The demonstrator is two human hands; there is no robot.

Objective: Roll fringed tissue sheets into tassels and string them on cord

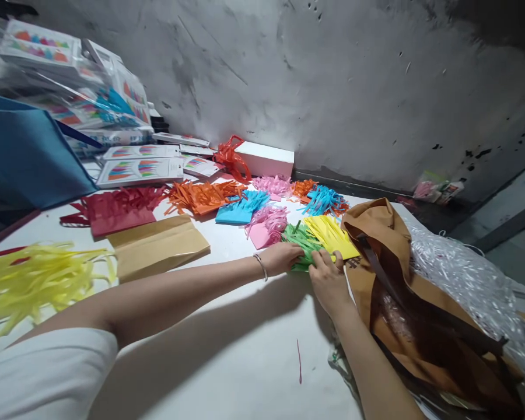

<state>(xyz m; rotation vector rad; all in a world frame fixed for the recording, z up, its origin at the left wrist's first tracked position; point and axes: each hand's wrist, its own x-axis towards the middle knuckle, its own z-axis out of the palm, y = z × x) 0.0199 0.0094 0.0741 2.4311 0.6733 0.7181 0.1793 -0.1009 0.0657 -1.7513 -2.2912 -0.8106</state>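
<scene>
Both of my hands reach out over the white table to a green paper tassel [301, 238] with cut fringe strips. My left hand [283, 256], with a bracelet at its wrist, has its fingers closed on the tassel's left side. At the tassel's right edge, my right hand [330, 280] has its bent fingers against it; their grip is partly hidden. Touching the green one on the right lies a yellow tassel [335, 236]. A pink tassel [266, 226] sits just to the left, and a blue tassel [245, 207] lies beyond that.
Orange [203, 197] and dark red [122, 210] tassels lie by a brown paper envelope [160, 245]. Yellow streamers [39, 280] are at left. A brown apron-like cloth [385, 280] and a clear plastic bundle [468, 280] fill the right. Printed packages [140, 170] stack near the wall.
</scene>
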